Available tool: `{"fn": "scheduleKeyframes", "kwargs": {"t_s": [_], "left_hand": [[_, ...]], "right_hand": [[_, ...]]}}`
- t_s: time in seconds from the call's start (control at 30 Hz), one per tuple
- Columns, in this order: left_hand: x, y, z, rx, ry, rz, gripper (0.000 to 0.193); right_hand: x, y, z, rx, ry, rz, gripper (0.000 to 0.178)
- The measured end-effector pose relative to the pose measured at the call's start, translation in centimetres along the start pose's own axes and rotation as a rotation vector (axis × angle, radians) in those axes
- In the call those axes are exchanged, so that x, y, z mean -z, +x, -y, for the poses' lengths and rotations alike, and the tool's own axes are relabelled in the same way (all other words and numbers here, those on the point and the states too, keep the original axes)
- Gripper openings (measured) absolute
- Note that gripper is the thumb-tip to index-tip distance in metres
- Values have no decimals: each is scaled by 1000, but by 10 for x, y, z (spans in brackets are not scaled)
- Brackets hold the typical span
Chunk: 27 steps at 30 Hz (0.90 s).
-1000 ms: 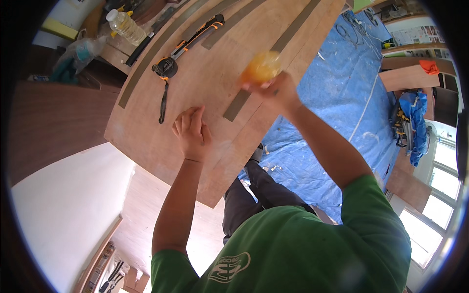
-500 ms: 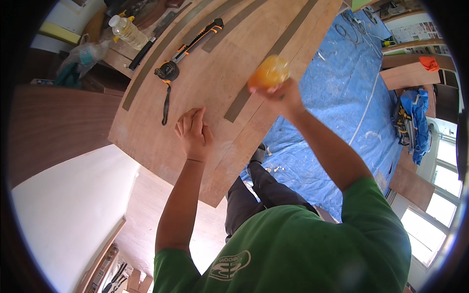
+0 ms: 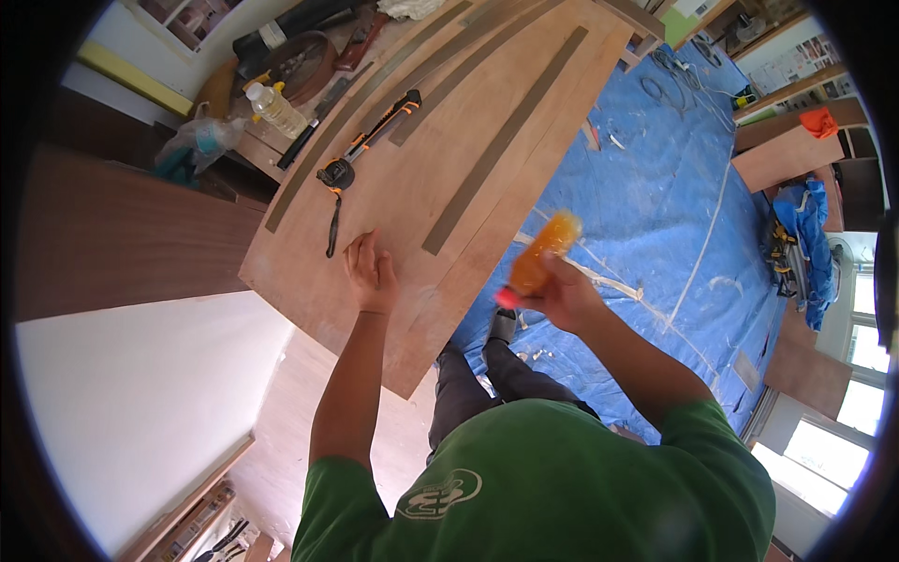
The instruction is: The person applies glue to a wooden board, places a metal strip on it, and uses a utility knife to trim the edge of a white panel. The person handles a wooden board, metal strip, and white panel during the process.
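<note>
My right hand (image 3: 568, 297) grips an amber squeeze bottle (image 3: 540, 255) beyond the board's right edge, over the blue sheet. The bottle is tilted, its red tip toward the lower left, and slightly blurred. My left hand (image 3: 371, 273) rests on the wooden board (image 3: 375, 323) with loosely bent fingers and nothing visible in them. Just beyond it lies the dark strap of an orange-and-black tape measure (image 3: 335, 174). A utility knife (image 3: 382, 125) touches or nearly touches the tape measure. Several grey-brown strips lie along the board, one long strip (image 3: 507, 140) to the right.
A clear bottle of pale liquid (image 3: 276, 110) stands beyond the board's left edge, near a plastic bag (image 3: 198, 140). A blue sheet (image 3: 646, 197) with scattered debris covers the floor at right. Cables (image 3: 674, 75) lie at the far right.
My right hand has swung the amber bottle from above the board to the right and nearer, tilting its red tip downward. My left hand stays on the board. The view has shifted slightly.
</note>
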<state>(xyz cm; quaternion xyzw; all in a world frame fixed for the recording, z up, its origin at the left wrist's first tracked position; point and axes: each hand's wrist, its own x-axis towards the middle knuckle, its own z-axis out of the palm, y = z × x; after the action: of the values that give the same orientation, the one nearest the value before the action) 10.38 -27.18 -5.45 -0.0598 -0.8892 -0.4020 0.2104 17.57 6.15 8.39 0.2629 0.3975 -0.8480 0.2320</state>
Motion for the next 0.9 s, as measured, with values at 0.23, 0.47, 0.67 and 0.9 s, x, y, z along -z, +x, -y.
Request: {"fn": "scheduleKeyframes", "kwargs": {"t_s": [0.23,0.47,0.67,0.9], "left_hand": [[37,4,-35,171,-201,-31,46],[206,113,-314,-178,-1024,572,47],[285,102,-493,-760,-1036,805,8],[238,110,-550,-941,-1024,989,37]], "right_hand": [[198,-79,-7,-169,0,-373,43],[395,-171,-89,-400,-153,-715,42],[413,-197,-107,-592,-415,-780,47],[391,-179,-100,-479,-239,-619,45]]}}
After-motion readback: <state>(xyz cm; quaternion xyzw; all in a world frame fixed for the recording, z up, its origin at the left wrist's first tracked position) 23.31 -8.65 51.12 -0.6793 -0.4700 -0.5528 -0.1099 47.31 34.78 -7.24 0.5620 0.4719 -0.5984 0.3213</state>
